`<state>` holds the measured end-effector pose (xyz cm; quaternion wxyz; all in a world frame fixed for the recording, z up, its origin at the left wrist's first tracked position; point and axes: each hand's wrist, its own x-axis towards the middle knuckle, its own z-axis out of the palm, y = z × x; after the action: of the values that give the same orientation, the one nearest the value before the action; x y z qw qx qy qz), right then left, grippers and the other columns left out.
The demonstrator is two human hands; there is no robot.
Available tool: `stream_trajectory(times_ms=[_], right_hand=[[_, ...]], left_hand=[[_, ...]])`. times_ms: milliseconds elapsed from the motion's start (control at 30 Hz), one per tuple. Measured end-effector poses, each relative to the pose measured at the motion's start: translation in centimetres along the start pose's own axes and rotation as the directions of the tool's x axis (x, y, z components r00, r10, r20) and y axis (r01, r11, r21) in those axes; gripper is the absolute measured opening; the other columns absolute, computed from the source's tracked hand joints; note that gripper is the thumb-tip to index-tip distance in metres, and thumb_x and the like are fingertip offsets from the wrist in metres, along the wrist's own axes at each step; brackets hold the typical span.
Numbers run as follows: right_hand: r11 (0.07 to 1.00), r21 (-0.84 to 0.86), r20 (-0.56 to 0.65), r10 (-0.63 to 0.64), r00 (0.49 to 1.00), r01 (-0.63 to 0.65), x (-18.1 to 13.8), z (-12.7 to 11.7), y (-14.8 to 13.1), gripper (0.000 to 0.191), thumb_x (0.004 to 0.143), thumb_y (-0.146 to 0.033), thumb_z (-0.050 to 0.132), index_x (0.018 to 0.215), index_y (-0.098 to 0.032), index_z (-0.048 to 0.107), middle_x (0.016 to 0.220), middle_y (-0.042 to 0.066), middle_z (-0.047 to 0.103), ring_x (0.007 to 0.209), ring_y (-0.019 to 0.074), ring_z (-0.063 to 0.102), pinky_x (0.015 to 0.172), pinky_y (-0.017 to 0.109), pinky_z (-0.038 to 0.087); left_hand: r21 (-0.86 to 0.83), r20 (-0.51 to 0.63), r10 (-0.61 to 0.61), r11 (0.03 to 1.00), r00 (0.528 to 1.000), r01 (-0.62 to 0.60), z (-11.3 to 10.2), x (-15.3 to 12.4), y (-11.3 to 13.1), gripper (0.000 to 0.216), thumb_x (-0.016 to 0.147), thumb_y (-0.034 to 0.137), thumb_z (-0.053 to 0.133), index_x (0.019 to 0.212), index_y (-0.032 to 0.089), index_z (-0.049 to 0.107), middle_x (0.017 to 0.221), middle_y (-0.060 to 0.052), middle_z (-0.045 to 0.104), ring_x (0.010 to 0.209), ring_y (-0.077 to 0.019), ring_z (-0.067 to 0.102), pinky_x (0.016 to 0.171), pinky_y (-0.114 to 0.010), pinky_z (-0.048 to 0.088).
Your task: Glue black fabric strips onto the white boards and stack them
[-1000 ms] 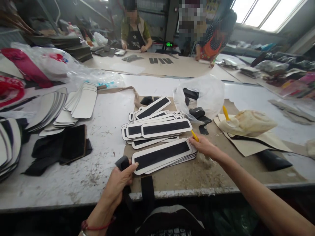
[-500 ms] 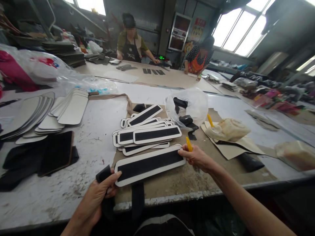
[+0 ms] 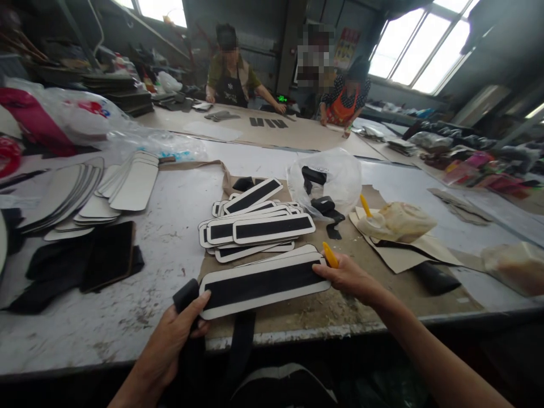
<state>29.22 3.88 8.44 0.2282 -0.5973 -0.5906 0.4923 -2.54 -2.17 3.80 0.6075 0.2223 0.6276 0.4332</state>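
A white rounded panel with a black strip along its middle [image 3: 266,286] spans my two hands at the table's front edge. My left hand [image 3: 170,340] is closed on its left end, thumb on top; a curled black strip [image 3: 186,294] sticks up between its fingers. At the right end, my right hand [image 3: 351,277] pinches the panel, with a yellow handle [image 3: 330,256] rising out of the same grip; the tool's lower part is hidden. Another pale panel edge shows just behind the held one. Beyond lies a pile of similar black-striped panels [image 3: 272,228].
Stacks of plain white panels [image 3: 135,184] and a dark phone-like slab [image 3: 108,255] lie left. A clear plastic bag with black pieces [image 3: 348,181], another yellow handle [image 3: 365,205] and a yellowed container [image 3: 408,221] stand right. Two people [image 3: 233,79] work at the far table.
The held panel's right end has shifted slightly right, with my right hand and the yellow handle. Both hands keep their grip. The whole view has shifted a little.
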Motion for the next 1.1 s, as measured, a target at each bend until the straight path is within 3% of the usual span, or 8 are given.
stream_trajectory(times_ms=[233, 467, 733, 900, 1100], right_hand=[[0.999, 0.040, 0.032, 0.006, 0.999, -0.008, 0.2, -0.4, 0.4, 0.033, 0.074, -0.048, 0.065, 0.079, -0.017, 0.055, 0.065, -0.002, 0.052, 0.056, 0.0103, 0.043, 0.047, 0.021, 0.033], [0.985, 0.161, 0.113, 0.045, 0.993, -0.063, 0.7, -0.4, 0.7, 0.039, 0.074, -0.054, 0.068, 0.078, -0.018, 0.052, 0.059, -0.004, 0.042, 0.048, 0.0064, 0.030, 0.040, 0.019, 0.022], [0.892, 0.430, 0.167, 0.072, 0.983, -0.138, 1.6, -0.4, 0.6, 0.046, 0.072, -0.056, 0.070, 0.082, -0.020, 0.044, 0.058, -0.009, 0.033, 0.043, 0.0023, 0.018, 0.037, 0.016, 0.013], [0.905, 0.406, 0.112, 0.091, 0.989, -0.129, 4.2, -0.5, 0.4, 0.045, 0.073, -0.055, 0.070, 0.081, -0.019, 0.044, 0.058, -0.010, 0.033, 0.043, 0.0018, 0.022, 0.038, 0.015, 0.016], [0.969, 0.240, -0.041, 0.062, 0.997, -0.050, 9.0, -1.5, -1.9, 0.048, 0.071, -0.060, 0.067, 0.071, -0.021, 0.039, 0.055, -0.010, 0.030, 0.041, 0.0042, 0.026, 0.038, 0.018, 0.019]], left_hand=[[-0.021, 0.000, 0.026, 0.999, 1.000, -0.026, 0.3, -0.4, 0.3, 0.053, 0.055, 0.057, 0.079, 0.065, 0.020, 0.044, 0.046, 0.008, 0.039, 0.040, -0.0054, 0.030, 0.035, -0.015, 0.022], [-0.105, 0.052, 0.034, 0.994, 0.998, -0.028, 0.5, 0.0, 0.9, 0.047, 0.060, 0.051, 0.079, 0.062, 0.018, 0.045, 0.046, 0.007, 0.039, 0.041, -0.0043, 0.030, 0.036, -0.014, 0.022], [-0.335, 0.164, -0.084, 0.932, 0.983, 0.136, 0.5, 1.0, 1.6, 0.044, 0.057, 0.041, 0.084, 0.060, 0.017, 0.047, 0.047, 0.008, 0.033, 0.040, -0.0024, 0.026, 0.035, -0.014, 0.020], [-0.234, 0.182, 0.039, 0.972, 0.982, 0.004, 0.5, 2.2, 2.6, 0.043, 0.066, 0.046, 0.080, 0.064, 0.016, 0.048, 0.050, 0.006, 0.039, 0.043, -0.0030, 0.029, 0.038, -0.013, 0.021], [-0.106, 0.112, 0.126, 0.988, 0.986, -0.114, 1.8, 5.2, 6.7, 0.047, 0.061, 0.051, 0.080, 0.063, 0.018, 0.047, 0.049, 0.007, 0.040, 0.042, -0.0046, 0.028, 0.037, -0.014, 0.021]])
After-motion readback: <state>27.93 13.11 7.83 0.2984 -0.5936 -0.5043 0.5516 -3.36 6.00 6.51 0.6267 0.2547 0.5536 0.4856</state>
